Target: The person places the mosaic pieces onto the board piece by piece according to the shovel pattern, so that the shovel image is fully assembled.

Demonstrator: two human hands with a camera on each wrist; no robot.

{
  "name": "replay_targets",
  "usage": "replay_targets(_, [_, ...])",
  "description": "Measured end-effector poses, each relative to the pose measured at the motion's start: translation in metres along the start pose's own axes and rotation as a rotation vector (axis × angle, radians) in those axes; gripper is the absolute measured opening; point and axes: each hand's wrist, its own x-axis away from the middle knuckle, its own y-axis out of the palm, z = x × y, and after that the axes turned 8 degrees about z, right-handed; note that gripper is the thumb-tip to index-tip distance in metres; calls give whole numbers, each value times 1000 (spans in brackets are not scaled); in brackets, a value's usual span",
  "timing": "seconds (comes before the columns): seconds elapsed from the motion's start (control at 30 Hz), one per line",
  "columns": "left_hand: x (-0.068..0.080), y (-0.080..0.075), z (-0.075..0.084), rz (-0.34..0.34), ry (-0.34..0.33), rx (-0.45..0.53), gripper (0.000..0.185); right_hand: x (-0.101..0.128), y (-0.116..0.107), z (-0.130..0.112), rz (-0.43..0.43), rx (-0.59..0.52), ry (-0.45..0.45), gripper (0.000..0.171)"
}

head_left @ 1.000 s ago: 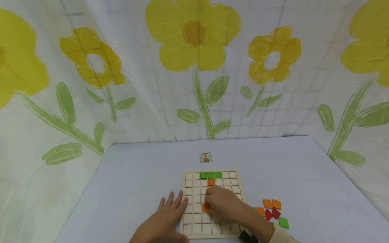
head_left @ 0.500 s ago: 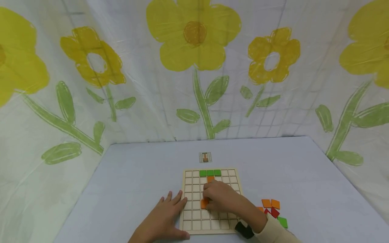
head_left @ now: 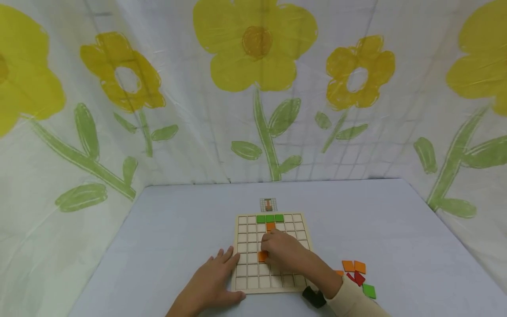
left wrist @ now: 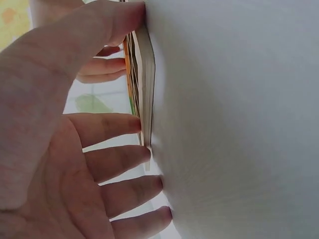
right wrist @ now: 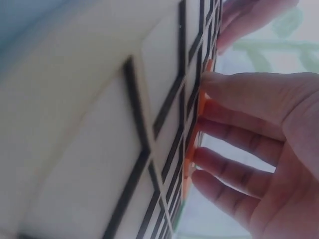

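A wooden grid board (head_left: pixel 241 282) lies on the table, with a row of green square tiles (head_left: pixel 270 218) in its far row and an orange tile (head_left: pixel 271 226) below them. My left hand (head_left: pixel 211 281) rests at the board's left side, fingers spread; in the left wrist view its thumb (left wrist: pixel 132 20) touches the board's edge. My right hand (head_left: pixel 285 251) is over the middle of the board. In the right wrist view its fingertips (right wrist: pixel 202 157) and thumb touch orange tiles set in the grid. Another orange tile (head_left: pixel 262 256) shows beside the right hand, which hides several cells.
Loose orange tiles (head_left: pixel 348 266), red pieces (head_left: pixel 359 278) and a green tile (head_left: pixel 369 290) lie right of the board. A small card with a grid pattern (head_left: pixel 268 204) lies behind it. A black object (head_left: pixel 314 297) is under the right wrist. A flowered curtain hangs behind the table.
The board has slid away from me, closer to the small card and slightly left, with both hands staying on it. The right hand keeps its place over the orange tiles.
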Motion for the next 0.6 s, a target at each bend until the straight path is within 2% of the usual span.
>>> replay_targets(0.07, [0,0,-1,5,12,-8,91,-1,0,-1,-10,2,20,6])
replay_targets(0.3, [2,1,1,43,35,-34,93,9,-8,-15,-137,48,88,13])
replay_targets(0.47, [0,0,4,52,33,-56,95,28,-16,-18,-76,-21,48,3])
replay_targets(0.6, [0,1,0,36,52,-69,96,48,-29,-9,-95,-100,79,13])
